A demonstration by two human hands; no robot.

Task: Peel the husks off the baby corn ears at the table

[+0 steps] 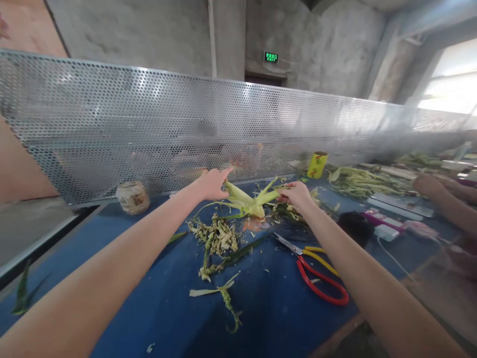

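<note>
A pale green leafy stalk (253,205) lies over the blue table, its leaves splayed apart from a thick base. My left hand (213,185) is at the tip of its left leaf, fingers closed on it as far as I can see. On the other side, my right hand (297,195) pinches the right leaf between thumb and fingers. Below them sits a heap of withered green scraps (219,236). A knotted green strip (225,296) lies nearer to me. Scissors (305,258) with one red and one yellow handle rest beside my right forearm, blades toward the scraps.
A perforated metal screen (167,124) runs along the table's back edge. Before it stand a cloudy jar (133,198) and a yellow cylinder (317,165). At right are a plant pile (367,181), a white charger (387,232) with cable, and another person's hand (428,188).
</note>
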